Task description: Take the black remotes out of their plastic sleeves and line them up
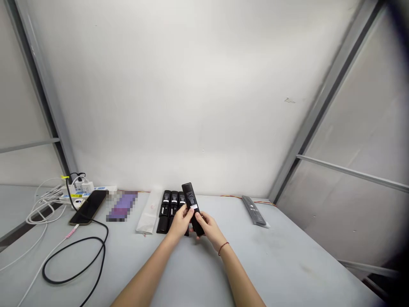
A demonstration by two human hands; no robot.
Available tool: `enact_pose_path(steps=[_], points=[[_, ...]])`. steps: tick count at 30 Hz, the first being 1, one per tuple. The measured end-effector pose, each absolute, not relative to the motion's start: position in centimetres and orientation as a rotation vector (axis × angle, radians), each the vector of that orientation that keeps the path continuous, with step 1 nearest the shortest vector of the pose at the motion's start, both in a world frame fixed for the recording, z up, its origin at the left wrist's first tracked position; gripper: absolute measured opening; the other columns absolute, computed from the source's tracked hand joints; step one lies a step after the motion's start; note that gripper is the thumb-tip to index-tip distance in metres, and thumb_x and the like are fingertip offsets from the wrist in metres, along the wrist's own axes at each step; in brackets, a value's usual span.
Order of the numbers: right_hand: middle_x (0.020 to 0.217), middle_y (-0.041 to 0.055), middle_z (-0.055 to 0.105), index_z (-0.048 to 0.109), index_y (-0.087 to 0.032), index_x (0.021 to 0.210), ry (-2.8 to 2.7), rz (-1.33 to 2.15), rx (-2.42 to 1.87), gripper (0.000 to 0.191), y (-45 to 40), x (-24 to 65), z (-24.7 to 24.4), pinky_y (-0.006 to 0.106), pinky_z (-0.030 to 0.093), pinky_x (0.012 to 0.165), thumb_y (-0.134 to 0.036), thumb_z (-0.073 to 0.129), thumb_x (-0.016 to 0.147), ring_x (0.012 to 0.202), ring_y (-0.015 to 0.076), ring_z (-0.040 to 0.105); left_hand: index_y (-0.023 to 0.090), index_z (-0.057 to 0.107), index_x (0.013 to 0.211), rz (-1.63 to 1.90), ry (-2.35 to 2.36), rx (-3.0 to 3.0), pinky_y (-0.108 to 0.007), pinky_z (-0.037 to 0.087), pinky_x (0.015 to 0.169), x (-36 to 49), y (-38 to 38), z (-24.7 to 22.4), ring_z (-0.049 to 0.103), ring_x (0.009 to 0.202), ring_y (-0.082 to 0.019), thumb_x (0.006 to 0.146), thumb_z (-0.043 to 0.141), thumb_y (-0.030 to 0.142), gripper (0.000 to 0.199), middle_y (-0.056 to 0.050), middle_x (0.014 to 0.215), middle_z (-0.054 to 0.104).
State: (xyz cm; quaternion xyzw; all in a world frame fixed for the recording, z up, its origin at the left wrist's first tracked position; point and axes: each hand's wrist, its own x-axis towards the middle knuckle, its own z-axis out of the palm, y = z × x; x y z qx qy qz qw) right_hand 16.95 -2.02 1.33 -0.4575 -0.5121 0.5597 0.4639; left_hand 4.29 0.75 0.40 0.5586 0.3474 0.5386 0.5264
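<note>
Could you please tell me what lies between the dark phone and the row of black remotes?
In the head view, a pixelated purple item and a whitish flat sleeve lie there, the sleeve nearer the remotes.

Far left corner of the worktop (277, 264): white power strip (110, 188) with white charger (87, 186) fitted. Phone (91, 207), screen dark, lies just in front. Black cable (59, 282) crosses the phone and loops toward the near edge. Pink-collared white cable (70, 233) extends from the phone's near end. Purple item (123, 207), detail pixelated, lies right of the phone, near the far edge.
</note>
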Motion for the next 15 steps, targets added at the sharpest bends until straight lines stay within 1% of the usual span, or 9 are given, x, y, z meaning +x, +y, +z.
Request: enact_pose_path(steps=[2,4,6,8,10,12,13,15], points=[[0.081,0.0062,0.064,0.057,-0.018,0.088,-1.262,1.404,-1.205,0.041,-2.0,17.6,1.5,0.022,0.046,0.036,-0.055,0.062,0.073,0.061,0.0192,0.066,0.015,0.058,0.101,1.367,0.844,1.300,-0.029,0.045,0.080,4.0,0.9,0.8,0.059,0.095,-0.021,0.076,0.058,0.052,0.044,-0.009,0.099,0.065],[0.075,0.0067,0.065,0.058,-0.017,0.085,-1.277,1.388,-1.297,0.038,-2.0,18.4,1.6,0.022,0.042,0.032,-0.053,0.062,0.073,0.053,0.0178,0.064,0.017,0.057,0.105,1.425,0.876,1.269,-0.030,0.044,0.085,3.5,1.1,1.1,0.058,0.100,-0.021,0.077,0.057,0.051,0.044,-0.009,0.103,0.064],[0.067,0.0050,0.064,0.058,-0.017,0.082,-1.293,1.267,-1.393,0.036,-1.7,19.4,1.4,0.022,0.038,0.029,-0.052,0.061,0.073,0.043,0.0158,0.059,0.018,0.057,0.105,1.425,0.908,1.267,-0.030,0.045,0.082,3.3,1.3,1.2,0.059,0.097,-0.021,0.079,0.054,0.052,0.043,-0.008,0.100,0.065],[0.060,0.0025,0.062,0.059,-0.019,0.081,-1.318,1.053,-1.494,0.032,-1.4,20.3,1.0,0.024,0.036,0.031,-0.051,0.060,0.074,0.038,0.0149,0.055,0.018,0.057,0.101,1.371,0.922,1.301,-0.029,0.045,0.078,3.4,1.0,1.2,0.060,0.090,-0.020,0.080,0.052,0.053,0.041,-0.007,0.094,0.065],[0.056,0.0015,0.061,0.060,-0.021,0.078,-1.355,0.814,-1.579,0.027,-1.0,21.2,0.5,0.027,0.040,0.039,-0.047,0.060,0.074,0.041,0.0163,0.055,0.018,0.059,0.092,1.284,0.945,1.367,-0.029,0.045,0.073,3.9,0.3,1.2,0.060,0.081,-0.019,0.079,0.051,0.053,0.038,-0.007,0.086,0.065],[0.052,0.0017,0.060,0.061,-0.022,0.073,-1.375,0.656,-1.622,0.021,-0.7,21.8,0.2,0.031,0.043,0.052,-0.043,0.062,0.073,0.049,0.0192,0.057,0.017,0.060,0.082,1.198,0.997,1.452,-0.028,0.043,0.070,4.7,-0.6,1.1,0.058,0.076,-0.019,0.079,0.052,0.052,0.035,-0.006,0.081,0.064],[0.051,0.0017,0.059,0.061,-0.022,0.071,-1.380,0.616,-1.637,0.020,-0.6,22.0,0.1,0.033,0.043,0.057,-0.042,0.062,0.073,0.052,0.0205,0.058,0.018,0.060,0.079,1.161,1.030,1.488,-0.028,0.042,0.069,5.2,-1.2,1.1,0.058,0.074,-0.019,0.079,0.051,0.051,0.035,-0.006,0.079,0.064],[0.049,0.0016,0.058,0.061,-0.023,0.069,-1.394,0.594,-1.665,0.020,-0.5,22.3,-0.1,0.034,0.041,0.062,-0.042,0.061,0.072,0.055,0.0221,0.058,0.018,0.061,0.078,1.096,1.083,1.545,-0.028,0.041,0.067,5.9,-2.2,1.0,0.058,0.072,-0.019,0.080,0.049,0.050,0.034,-0.006,0.078,0.064]])
